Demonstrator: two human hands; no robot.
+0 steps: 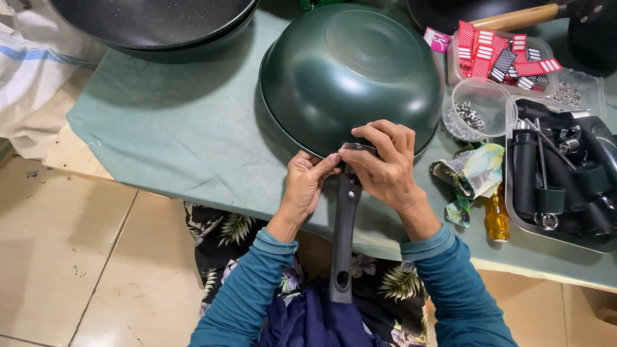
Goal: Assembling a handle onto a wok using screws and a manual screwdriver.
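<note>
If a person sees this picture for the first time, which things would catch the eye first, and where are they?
First comes the dark green wok, lying upside down in the middle of the green table cover. Just below it, the left hand and the right hand meet where the black handle joins the rim. At the upper right, a tray of red and white labels stands out brightly.
</note>
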